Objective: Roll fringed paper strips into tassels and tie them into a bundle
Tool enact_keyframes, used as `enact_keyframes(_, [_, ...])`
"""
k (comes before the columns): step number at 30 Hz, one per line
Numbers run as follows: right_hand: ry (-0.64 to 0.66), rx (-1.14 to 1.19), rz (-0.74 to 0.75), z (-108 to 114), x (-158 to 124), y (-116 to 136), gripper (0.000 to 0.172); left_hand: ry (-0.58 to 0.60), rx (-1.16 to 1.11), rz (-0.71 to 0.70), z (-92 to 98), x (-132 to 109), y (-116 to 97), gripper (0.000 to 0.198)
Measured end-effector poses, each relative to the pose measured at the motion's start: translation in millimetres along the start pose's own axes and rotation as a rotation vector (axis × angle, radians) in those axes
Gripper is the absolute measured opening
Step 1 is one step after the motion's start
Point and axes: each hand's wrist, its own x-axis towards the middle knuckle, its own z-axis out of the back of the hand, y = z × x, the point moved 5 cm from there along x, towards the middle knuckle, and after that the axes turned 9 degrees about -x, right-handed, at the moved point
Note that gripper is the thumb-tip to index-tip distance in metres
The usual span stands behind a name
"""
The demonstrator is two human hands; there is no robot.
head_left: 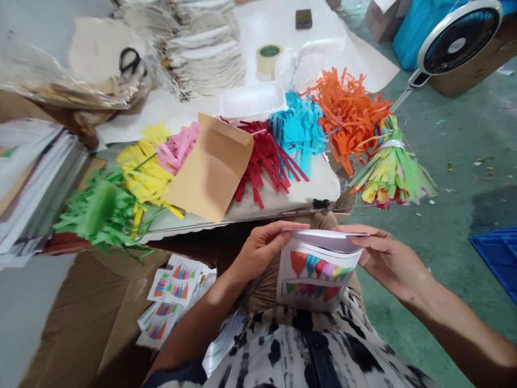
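Observation:
A white printed envelope [313, 272] with pictures of coloured tassels is held upright over my lap, its top edge gaping. My left hand [266, 249] pinches its upper left corner between thumb and fingers. At the upper right corner, my right hand [388, 258] grips the edge and the raised flap. A brown paper envelope [214, 167] lies on the table just beyond, over bundles of cut paper strips: green [100, 210], yellow [147, 172], pink [180, 145], dark red [258, 167], light blue [299, 129] and orange [347, 113].
A multicoloured tassel bundle [393, 167] hangs at the table's right end, beside a fan [460, 40]. Behind the strips are a plastic tray [252, 101], a tape roll [269, 58], scissors [130, 60] and stacked paper [205, 48]. Printed packets [177, 285] lie in a cardboard box [97, 302] at lower left.

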Motion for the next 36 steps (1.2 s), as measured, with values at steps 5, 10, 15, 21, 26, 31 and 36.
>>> enact_keyframes(5, [0.076,-0.145,0.363,5.7,14.0,3.3,0.011,0.083,0.142,-0.288,17.0,13.6,8.7,0.024])
enact_keyframes(10, [0.310,-0.431,0.596,12.4,14.5,12.0,0.027,0.239,0.316,-0.527,19.4,14.0,-4.4,0.026])
enact_keyframes(15, [0.334,-0.640,0.758,12.1,8.3,25.5,0.027,0.287,0.340,-0.566,19.6,13.9,-12.4,0.035])
enact_keyframes(21, [0.192,-0.739,0.883,4.5,-2.5,30.1,0.034,0.192,0.423,-0.547,2.5,9.3,-22.1,0.016])
enact_keyframes(26, [0.186,-0.751,0.907,-0.3,-17.0,33.5,0.036,0.174,0.401,-0.400,-11.6,0.2,-32.5,0.006])
enact_keyframes(31, [0.186,-0.737,0.794,-1.9,-22.5,37.4,0.026,0.196,0.462,-0.316,-14.0,-2.4,-33.6,0.036])
enact_keyframes(36, [0.047,-0.775,0.669,2.2,-19.7,34.4,0.031,0.236,0.496,-0.318,-14.2,-0.7,-34.5,0.033])
